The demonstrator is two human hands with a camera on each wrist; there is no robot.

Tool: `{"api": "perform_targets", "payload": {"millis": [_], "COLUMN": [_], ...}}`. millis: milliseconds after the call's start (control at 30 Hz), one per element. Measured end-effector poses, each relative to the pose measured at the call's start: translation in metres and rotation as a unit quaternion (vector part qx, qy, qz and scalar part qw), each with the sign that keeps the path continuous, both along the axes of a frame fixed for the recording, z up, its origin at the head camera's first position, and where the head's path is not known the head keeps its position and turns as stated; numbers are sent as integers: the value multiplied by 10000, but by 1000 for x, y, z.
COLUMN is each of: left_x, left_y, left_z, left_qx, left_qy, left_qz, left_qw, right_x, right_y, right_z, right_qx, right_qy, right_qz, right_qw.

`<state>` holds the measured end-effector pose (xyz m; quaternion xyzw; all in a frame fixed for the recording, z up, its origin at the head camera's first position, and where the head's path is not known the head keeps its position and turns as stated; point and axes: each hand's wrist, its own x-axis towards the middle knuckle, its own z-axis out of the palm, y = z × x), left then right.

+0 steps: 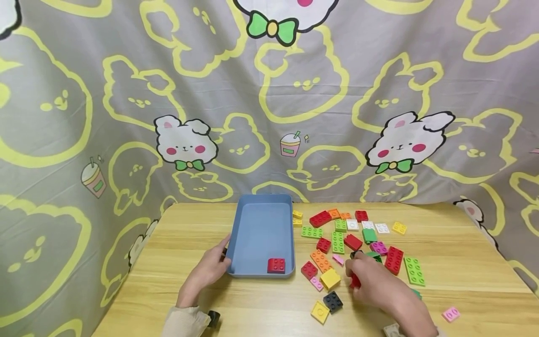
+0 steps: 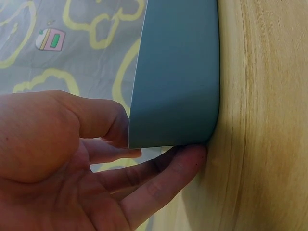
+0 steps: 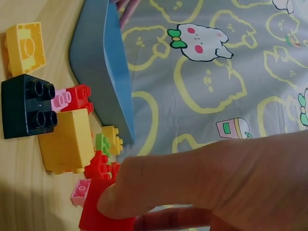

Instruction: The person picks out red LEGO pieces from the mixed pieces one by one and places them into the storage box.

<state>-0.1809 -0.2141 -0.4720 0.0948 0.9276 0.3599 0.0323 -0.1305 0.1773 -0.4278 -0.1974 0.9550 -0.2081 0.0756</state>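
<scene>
At the near left corner of a blue tray (image 1: 294,248), my left hand (image 1: 210,267) grips the wall. In the left wrist view its thumb lies at the tray's rim and its fingers press against the outer side. One red building brick (image 1: 276,265) lies inside the tray at the near right. Among the loose bricks to the right, my right hand (image 1: 372,283) pinches a red brick (image 3: 103,211) between thumb and fingers. Close by lie a yellow brick (image 1: 330,279), a black brick (image 1: 333,302) and a small pink brick (image 1: 338,259).
Many bricks spread over the wooden table (image 1: 455,252) right of the tray, among them a long green one (image 1: 414,271) and a long red one (image 1: 394,260). A pink brick (image 1: 451,314) lies apart at the near right. Behind the table hangs a patterned curtain (image 1: 324,107).
</scene>
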Motion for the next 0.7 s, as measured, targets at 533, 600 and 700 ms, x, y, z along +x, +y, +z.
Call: {"api": "perform_targets", "payload": {"millis": [533, 600, 700], "left_x": [-1, 0, 0], "left_y": [-1, -1, -1], "left_z": [-1, 0, 0], "left_qx": [-43, -70, -91], "left_qy": [-77, -65, -52], "left_qz": [-19, -22, -10], "left_qw": [10000, 10000, 9999], "right_x": [-8, -9, -11], "right_y": [-8, -11, -16], "right_z": [0, 0, 0], "right_qx": [-432, -406, -357], "right_qy": [927, 1045, 1241], "right_qz": [318, 305, 322], "right_qw": [9942, 9932, 9911]}}
